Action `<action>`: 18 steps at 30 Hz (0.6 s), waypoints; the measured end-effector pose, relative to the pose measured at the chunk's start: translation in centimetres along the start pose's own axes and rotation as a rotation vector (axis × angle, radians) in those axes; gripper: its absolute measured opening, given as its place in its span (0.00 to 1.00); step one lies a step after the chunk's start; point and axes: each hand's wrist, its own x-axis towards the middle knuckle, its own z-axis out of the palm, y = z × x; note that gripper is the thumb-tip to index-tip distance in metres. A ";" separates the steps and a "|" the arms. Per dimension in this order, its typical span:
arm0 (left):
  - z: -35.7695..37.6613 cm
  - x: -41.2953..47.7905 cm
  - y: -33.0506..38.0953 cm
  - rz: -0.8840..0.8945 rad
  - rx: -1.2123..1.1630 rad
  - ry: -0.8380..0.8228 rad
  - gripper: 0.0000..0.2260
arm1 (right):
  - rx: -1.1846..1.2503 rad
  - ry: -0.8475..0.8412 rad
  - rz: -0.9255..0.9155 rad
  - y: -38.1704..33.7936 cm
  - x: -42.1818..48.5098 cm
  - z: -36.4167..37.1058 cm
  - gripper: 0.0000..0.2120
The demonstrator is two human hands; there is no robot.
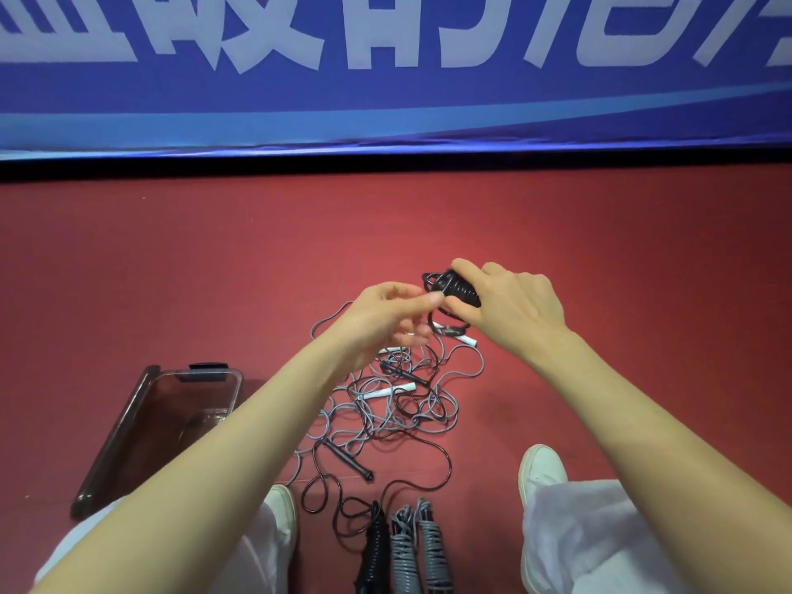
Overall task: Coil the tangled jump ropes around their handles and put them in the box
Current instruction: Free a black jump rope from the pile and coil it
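Three wound ropes (403, 546) lie at the floor's near edge. The right hand (510, 306) clutches a fourth bundle (456, 289), the left hand (385, 319) pinches its cord (430, 319) — tangle (398, 405) and box (171, 413) still ahead.

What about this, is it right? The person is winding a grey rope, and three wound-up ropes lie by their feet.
Not quite. The head view shows that the rope gripped by the right hand is black, not grey. Three wound-up ropes do lie by the feet.
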 end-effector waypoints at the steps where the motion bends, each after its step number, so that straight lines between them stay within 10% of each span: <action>1: 0.1 0.0 -0.2 0.001 0.043 -0.001 0.12 | -0.007 0.004 -0.006 -0.1 0.0 0.0 0.24; 18: 0.3 -0.6 -0.9 0.116 0.224 0.021 0.10 | 0.324 0.049 0.146 -0.3 0.4 -1.3 0.19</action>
